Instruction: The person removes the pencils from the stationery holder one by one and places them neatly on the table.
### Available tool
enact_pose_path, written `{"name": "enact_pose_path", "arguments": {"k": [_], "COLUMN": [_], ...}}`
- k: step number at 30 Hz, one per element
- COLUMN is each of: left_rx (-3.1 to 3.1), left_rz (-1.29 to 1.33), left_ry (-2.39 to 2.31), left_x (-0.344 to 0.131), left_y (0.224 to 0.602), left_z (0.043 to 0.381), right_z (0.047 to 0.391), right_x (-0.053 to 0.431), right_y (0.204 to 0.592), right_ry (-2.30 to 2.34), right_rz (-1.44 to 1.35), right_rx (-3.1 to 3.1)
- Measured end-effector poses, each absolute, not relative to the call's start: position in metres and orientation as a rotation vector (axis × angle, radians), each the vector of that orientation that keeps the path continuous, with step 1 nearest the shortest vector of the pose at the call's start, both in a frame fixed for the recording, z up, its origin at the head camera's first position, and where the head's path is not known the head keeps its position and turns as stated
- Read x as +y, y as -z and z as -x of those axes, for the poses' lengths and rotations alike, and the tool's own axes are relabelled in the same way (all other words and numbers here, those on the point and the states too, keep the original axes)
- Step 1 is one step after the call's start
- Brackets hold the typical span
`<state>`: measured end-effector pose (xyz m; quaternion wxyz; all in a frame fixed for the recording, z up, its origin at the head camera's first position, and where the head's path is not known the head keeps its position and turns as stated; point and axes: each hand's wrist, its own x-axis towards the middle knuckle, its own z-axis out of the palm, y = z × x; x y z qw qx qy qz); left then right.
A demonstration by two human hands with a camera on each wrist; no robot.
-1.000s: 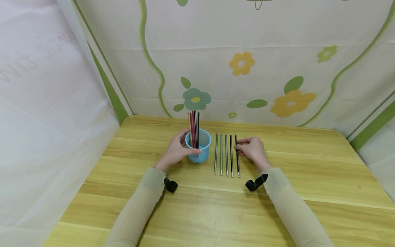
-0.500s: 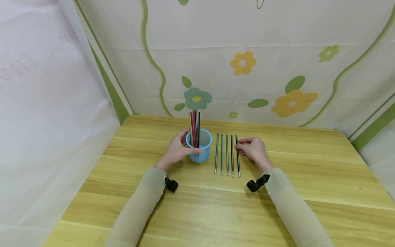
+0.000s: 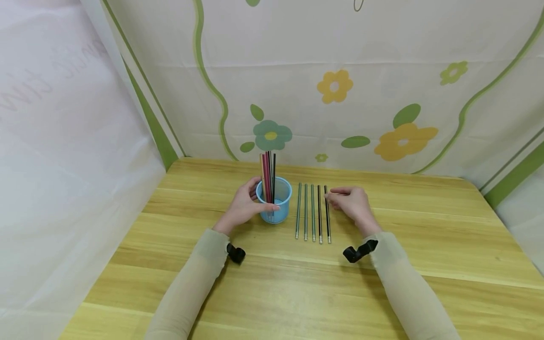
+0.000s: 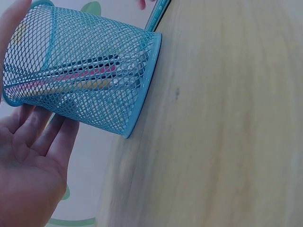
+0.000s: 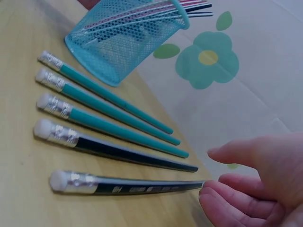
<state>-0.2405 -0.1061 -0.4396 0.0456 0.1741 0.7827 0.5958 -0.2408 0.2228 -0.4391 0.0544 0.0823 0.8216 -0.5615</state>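
Observation:
My left hand [image 3: 244,205] holds a light-blue mesh pencil cup [image 3: 284,211], its thumb across the near side and its fingers behind. Pencils [image 3: 267,172] in red, black and pale wood colours lean inside the cup. To its right lie three green pencils [image 3: 306,212] and two black ones, side by side with white erasers towards me. My right hand [image 3: 352,203] is at the far end of the rightmost black pencil [image 3: 327,219]. In the right wrist view the thumb stands apart from the fingers [image 5: 232,203], which are right at that pencil's end [image 5: 147,186].
The wooden table [image 3: 280,293] extends around both arms. A white cloth with printed flowers [image 3: 334,87] hangs behind its far edge, and another white cloth [image 3: 76,189] hangs on the left. A black strap mount [image 3: 359,251] sits on the right wrist.
My right hand has shifted slightly right and away from me, its fingertips easing off the rightmost black pencil. The left hand, the cup and the row of pencils have stayed put.

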Motion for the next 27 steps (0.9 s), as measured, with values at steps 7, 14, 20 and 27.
{"name": "enact_pose_path", "arguments": {"k": [7,14,20,27], "left_rx": [2.387,2.379,2.375,2.383], "left_rz": [-0.540,-0.544,-0.546,-0.552], "left_ry": [-1.800,-1.803,-1.807,-1.803], "left_x": [-0.104,-0.102,-0.102,-0.102], "left_y": [0.418,0.403,0.403,0.402], "left_z": [0.228,0.217,0.217,0.216], "right_z": [0.240,0.236,0.232,0.228], "right_x": [0.221,0.211,0.196,0.177], "right_y": [0.428,0.417,0.408,0.398], "right_ry": [1.791,1.876,1.962,1.928], "right_rz": [-0.194,-0.107,-0.007,0.055], "right_rx": [2.473,2.431,2.385,2.409]}}
